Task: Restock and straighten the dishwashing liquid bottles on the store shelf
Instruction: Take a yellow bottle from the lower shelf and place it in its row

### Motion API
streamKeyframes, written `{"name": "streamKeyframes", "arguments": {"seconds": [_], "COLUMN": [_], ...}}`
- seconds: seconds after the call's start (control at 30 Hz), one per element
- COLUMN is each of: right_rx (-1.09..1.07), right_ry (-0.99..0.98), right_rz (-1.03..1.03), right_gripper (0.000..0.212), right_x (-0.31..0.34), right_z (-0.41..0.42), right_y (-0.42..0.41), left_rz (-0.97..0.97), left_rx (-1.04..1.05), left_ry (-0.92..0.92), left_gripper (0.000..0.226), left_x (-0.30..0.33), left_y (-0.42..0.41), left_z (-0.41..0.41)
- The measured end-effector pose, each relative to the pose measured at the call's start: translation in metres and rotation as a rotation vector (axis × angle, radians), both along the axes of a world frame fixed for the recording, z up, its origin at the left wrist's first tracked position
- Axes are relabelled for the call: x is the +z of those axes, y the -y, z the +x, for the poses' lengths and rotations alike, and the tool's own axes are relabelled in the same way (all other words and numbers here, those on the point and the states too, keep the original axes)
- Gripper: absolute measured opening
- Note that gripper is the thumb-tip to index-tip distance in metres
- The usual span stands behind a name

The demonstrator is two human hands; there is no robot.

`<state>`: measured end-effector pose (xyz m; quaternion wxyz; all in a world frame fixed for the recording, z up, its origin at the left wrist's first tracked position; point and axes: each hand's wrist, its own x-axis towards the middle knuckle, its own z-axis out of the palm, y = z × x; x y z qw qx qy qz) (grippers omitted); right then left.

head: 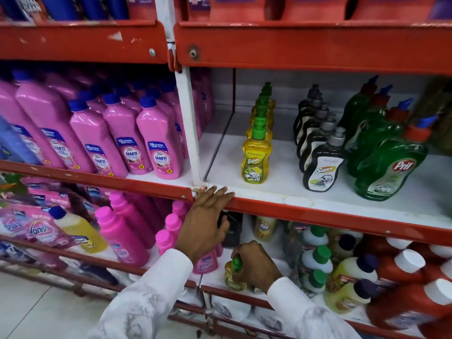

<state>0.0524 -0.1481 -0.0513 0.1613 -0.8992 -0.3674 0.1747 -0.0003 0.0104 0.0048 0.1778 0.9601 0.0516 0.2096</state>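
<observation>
**Lifting a yellow bottle up to its row**

The right hand [254, 265] is closed around the neck of a yellow bottle [233, 277] with a green cap, low on the lower shelf [244, 289]. The left hand [205, 221] rests open and empty, fingers spread on the red edge of the middle shelf [318, 214].

To do this well, I judge: lift clear of that red edge, then set the bottle upright, label forward, probably in line with the yellow row [258, 152].

The held bottle tilts, long axis leaning, cap pointing up and slightly toward the camera.
</observation>
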Motion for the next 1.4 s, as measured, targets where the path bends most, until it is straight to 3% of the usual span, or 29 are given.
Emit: {"name": "streamKeyframes", "arguments": {"seconds": [0.23,0.4,0.53,0.87,1.07,1.23,1.4], "right_rx": [-0.085,-0.146,-0.118,-0.076,-0.082,-0.115,-0.249], "right_ry": [0.138,0.227,0.258,0.251,0.141,0.198,0.283], "right_rz": [0.300,0.580,0.664,0.502,0.545,0.634,0.893], "right_gripper": [0.048,0.049,0.044,0.045,0.054,0.071,0.035], "right_x": [0.120,0.205,0.237,0.219,0.212,0.207,0.157], "right_z": [-0.003,0.005,0.026,0.079,0.091,0.082,0.043], "right_y": [0.035,0.047,0.035,-0.003,-0.001,0.023,0.074], "left_rz": [0.016,-0.038,-0.038,0.004,0.114,0.194,0.153], "left_rx": [-0.004,0.018,0.000,0.000,0.058,0.068,0.031], "left_ry": [0.053,0.100,0.140,0.109,0.073,0.074,0.140], "left_gripper": [0.055,0.043,0.046,0.064,0.071,0.063,0.057], "left_x": [-0.003,-0.002,0.004,-0.010,-0.014,-0.014,-0.017], "left_y": [-0.006,-0.007,-0.005,0.000,0.014,0.029,0.045], "left_z": [0.003,0.006,0.002,-0.003,-0.003,0.005,0.015]}}
